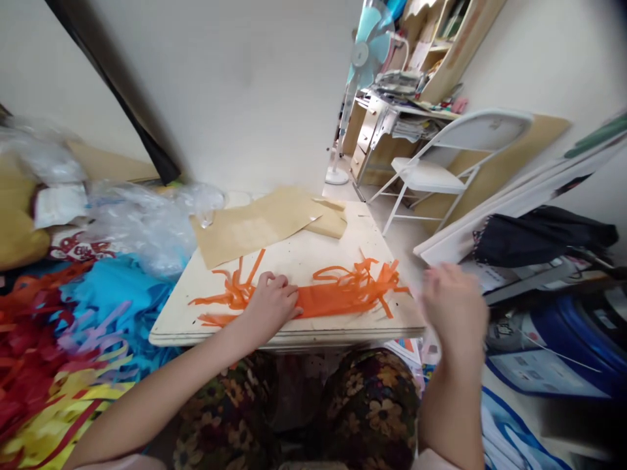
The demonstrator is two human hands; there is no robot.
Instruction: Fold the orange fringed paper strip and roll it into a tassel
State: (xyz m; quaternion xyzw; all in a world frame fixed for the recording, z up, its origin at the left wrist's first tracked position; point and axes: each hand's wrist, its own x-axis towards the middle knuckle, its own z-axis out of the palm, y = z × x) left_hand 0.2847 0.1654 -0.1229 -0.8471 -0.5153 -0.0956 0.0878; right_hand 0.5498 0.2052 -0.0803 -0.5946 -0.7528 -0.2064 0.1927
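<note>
An orange paper piece with cut fringes at both ends lies flat on a small pale wooden board over my lap. My left hand presses down on its middle, fingers curled and knuckles up. My right hand hovers off the board's right edge, blurred by motion, and its fingers are not readable.
Brown paper sheets lie at the board's far side. Piles of cut blue, red and yellow paper and clear plastic bags crowd the left. A white folding chair, a fan and shelves stand behind; boards and bags fill the right.
</note>
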